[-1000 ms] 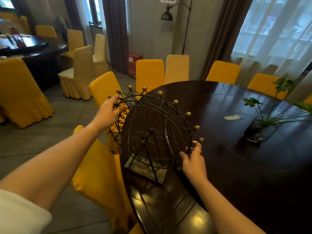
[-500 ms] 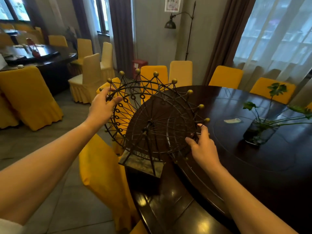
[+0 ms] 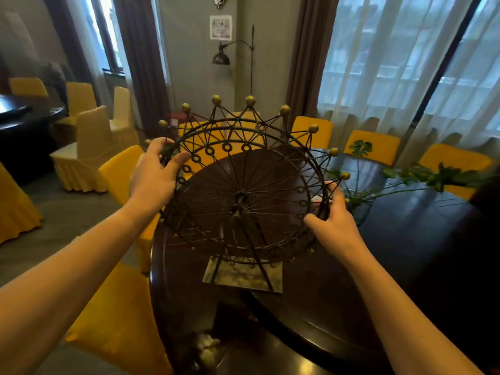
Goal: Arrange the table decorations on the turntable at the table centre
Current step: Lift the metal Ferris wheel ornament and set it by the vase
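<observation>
The Ferris wheel ornament (image 3: 240, 196) looks like thin dark wire metal, matt and a little rough, its rim gripped by the left hand (image 3: 153, 177) and right hand (image 3: 334, 223). Above both grips the rim spikes end in dull brass-coloured balls (image 3: 250, 100) (smooth, faintly shiny). Below the grips its flat base (image 3: 243, 276) looks mottled and worn, like tarnished sheet metal. The table (image 3: 405, 266) under it is dark polished wood, glossy. Just beyond the right grip, a clear glass vase (image 3: 358, 209). The chair covers (image 3: 119, 315) are matt yellow cloth.
</observation>
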